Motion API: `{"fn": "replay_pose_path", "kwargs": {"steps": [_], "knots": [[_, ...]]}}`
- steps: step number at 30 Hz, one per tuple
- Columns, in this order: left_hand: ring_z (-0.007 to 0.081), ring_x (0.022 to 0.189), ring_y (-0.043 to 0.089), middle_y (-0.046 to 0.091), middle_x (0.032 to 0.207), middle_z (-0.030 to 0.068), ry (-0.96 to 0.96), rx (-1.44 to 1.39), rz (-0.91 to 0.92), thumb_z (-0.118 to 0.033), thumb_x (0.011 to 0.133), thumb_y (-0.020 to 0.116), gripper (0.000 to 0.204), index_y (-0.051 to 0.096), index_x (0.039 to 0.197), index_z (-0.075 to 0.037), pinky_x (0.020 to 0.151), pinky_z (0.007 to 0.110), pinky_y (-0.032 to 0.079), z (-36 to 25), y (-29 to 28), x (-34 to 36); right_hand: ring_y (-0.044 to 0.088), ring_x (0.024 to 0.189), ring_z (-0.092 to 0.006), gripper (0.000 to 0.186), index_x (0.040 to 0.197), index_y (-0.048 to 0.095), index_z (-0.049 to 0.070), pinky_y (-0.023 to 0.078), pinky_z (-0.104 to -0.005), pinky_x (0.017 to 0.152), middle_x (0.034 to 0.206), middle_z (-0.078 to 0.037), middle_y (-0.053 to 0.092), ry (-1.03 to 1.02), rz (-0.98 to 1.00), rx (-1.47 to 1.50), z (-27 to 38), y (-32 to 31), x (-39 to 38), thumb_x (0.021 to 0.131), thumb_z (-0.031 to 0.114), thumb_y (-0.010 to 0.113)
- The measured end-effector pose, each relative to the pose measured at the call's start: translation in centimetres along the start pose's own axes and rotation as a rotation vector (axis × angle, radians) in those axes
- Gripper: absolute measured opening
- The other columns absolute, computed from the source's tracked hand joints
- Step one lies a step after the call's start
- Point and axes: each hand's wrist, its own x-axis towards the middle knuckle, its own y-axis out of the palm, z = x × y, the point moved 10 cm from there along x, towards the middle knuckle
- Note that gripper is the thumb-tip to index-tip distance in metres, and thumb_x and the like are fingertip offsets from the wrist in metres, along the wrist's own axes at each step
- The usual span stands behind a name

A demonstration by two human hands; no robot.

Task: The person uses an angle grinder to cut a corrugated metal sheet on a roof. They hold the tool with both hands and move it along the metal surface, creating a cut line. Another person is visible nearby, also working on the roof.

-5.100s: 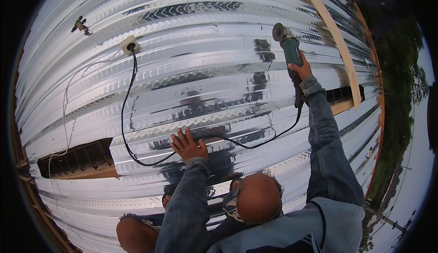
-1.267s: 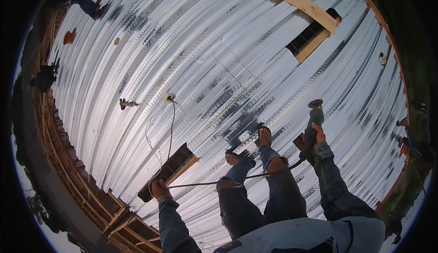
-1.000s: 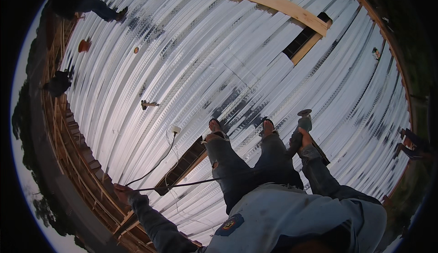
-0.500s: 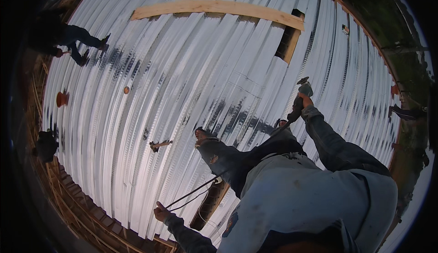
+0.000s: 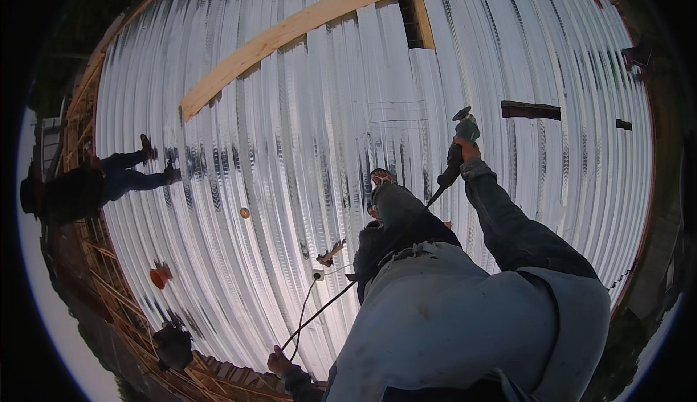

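Note:
My right hand point(image 5: 468, 148) is closed round an angle grinder point(image 5: 467, 128), held up in front of me with its disc end pointing away over the metal sheets. A dark power cord point(image 5: 323, 310) runs from the grinder's rear, behind my clothes, down to the lower left. There my left hand point(image 5: 278, 362) grips the cord, its fingers wrapped round it. A second cord loops from near that hand up to a pale socket box point(image 5: 318, 275). Beside the box a hammer point(image 5: 332, 254) lies on the ribbed metal roof point(image 5: 290, 141).
A long wooden plank point(image 5: 290, 32) lies across the far sheets, by a gap point(image 5: 414, 17). A dark slot point(image 5: 530, 111) opens at right. One person point(image 5: 80, 191) stands at left, another point(image 5: 173, 347) is at lower left. An orange container point(image 5: 160, 277) sits near the left edge.
The view has turned, and my feet have stepped to another spot on the sheets. Both hands keep their hold. The socket box now shows beside the hammer; the slot at right has come into view.

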Motion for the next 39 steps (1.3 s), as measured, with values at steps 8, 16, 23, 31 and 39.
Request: {"fn": "replay_pose_path", "kwargs": {"steps": [8,16,23,31,39], "knots": [[0.0221,0.052,0.022,0.029,0.044,0.0115,0.153,0.028,-0.01,-0.033,0.084,0.068,0.06,0.036,0.051,0.004,0.047,0.045,0.023,-3.5,3.2,16.1,0.062,0.095,-0.0283,0.088,0.124,0.049,-0.002,0.05,-0.0393,0.081,0.113,-0.016,0.061,0.077,-0.163,-0.161,-4.8,-2.5,-3.8,0.055,0.042,0.081],[0.0215,0.049,0.027,0.036,0.045,0.0094,0.487,0.046,0.314,-0.034,0.082,0.07,0.055,0.04,0.052,0.001,0.046,0.043,0.029,-16.8,22.0,28.3,0.056,0.111,-0.0312,0.104,0.141,0.031,0.005,0.046,-0.0371,0.093,0.125,-0.02,0.055,-0.182,-0.158,-0.627,-0.1,-2.6,-4.0,0.056,0.038,0.081],[0.0134,0.049,0.04,0.049,0.05,0.005,0.708,0.006,0.664,-0.022,0.07,0.08,0.037,0.052,0.058,-0.001,0.047,0.034,0.036,-34.7,39.4,26.7,0.057,0.11,-0.0348,0.108,0.146,0.022,0.013,0.045,-0.0387,0.095,0.12,-0.021,0.058,-0.366,-0.174,-0.876,3.9,3.1,7.6,0.057,0.037,0.08],[0.0085,0.051,0.038,0.045,0.053,0.0003,1.08,-0.048,1.167,-0.023,0.072,0.077,0.025,0.064,0.08,-0.003,0.047,0.027,0.031,-48.1,66.4,19.8,0.061,0.102,-0.0345,0.101,0.145,0.025,0.022,0.048,-0.0401,0.091,0.113,-0.021,0.062,-0.337,-0.178,-1.04,-5.0,10.3,25.8,0.059,0.029,0.078],[0.027,0.056,0.058,0.058,0.062,0.0144,1.338,0.051,1.078,-0.029,0.089,0.058,0.03,0.068,0.083,-0.001,0.055,0.038,0.043,-53.7,77.8,18.0,0.058,0.107,-0.0339,0.105,0.144,0.03,0.019,0.045,-0.0388,0.094,0.119,-0.021,0.058,-0.412,-0.214,-0.72,-20.6,11.4,34.8,0.054,0.036,0.082]]}}
